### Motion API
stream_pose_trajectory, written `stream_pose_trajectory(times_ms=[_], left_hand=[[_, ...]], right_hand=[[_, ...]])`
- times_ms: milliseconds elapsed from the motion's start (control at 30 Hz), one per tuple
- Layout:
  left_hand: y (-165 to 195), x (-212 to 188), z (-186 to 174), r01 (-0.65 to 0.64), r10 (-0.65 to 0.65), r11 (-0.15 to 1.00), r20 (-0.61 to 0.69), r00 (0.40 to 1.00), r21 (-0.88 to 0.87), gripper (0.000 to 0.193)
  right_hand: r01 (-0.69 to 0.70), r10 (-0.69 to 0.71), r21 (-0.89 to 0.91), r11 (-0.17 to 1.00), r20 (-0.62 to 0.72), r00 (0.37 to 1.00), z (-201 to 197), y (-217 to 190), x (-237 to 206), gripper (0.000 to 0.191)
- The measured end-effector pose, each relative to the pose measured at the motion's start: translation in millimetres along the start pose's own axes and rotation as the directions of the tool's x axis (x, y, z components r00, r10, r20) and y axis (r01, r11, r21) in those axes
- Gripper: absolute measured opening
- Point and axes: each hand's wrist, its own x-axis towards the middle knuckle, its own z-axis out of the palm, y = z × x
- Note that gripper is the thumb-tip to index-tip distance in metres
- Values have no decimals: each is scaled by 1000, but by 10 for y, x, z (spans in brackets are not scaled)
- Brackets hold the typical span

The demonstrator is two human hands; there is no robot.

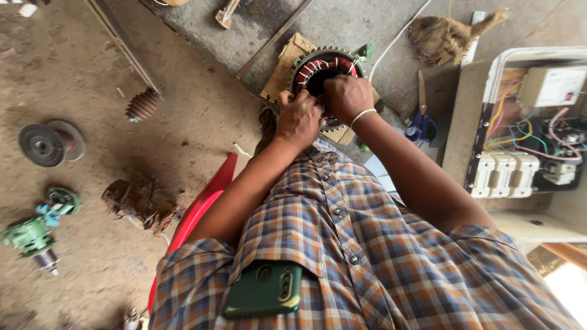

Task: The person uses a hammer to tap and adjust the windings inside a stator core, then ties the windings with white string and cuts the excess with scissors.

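Seen from above, a person in an orange and blue checked shirt [367,256] leans over a motor winding [323,68] that sits on a piece of cardboard [287,61] at the edge of a grey concrete slab [342,24], straight ahead of the body; the winding is a round metal ring with a toothed green rim, and its inside is lined with reddish copper wire coils bound with pale strips, around a dark hollow centre; the near side of the ring is hidden behind the hands.

The left hand [298,119] rests against the ring's near left edge, fingers curled and pressed together on the rim; the right hand [347,96], with a white band at the wrist, lies over the near right of the ring, fingers bent down into the opening; what the fingertips pinch cannot be told.

A green phone [263,290] sits in the shirt pocket; a red seat [202,205] shows beneath the left arm; blue-handled scissors [422,119] lie just right of the right forearm; further right stands an open electrical box [532,122] full of coloured wires; on the dirt floor to the left lie a green motor part [33,235], a dark round disc [46,143] and a rusty lump [137,201]; a small broom [449,33] lies at the top right.
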Motion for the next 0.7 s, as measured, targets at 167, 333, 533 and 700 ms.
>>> stream_pose_trajectory(times_ms=[167,333,533,700], left_hand=[[-76,-25,-50,-67,58,994,-97,994,-90,23],[-85,-21,-80,-145,145,989,-44,988,19,23],[-78,-1,-112,-70,70,997,-16,997,-45,20],[-105,15,-94,-57,57,997,6,998,-45,17]], right_hand=[[-125,70,272,954,203,977,-172,-48,-461,36],[-333,280,504,797,180,943,83,-237,-1002,36],[-492,433,521,698,240,869,252,-365,-1001,37],[-322,290,528,786,145,946,304,-349,-1035,34]])
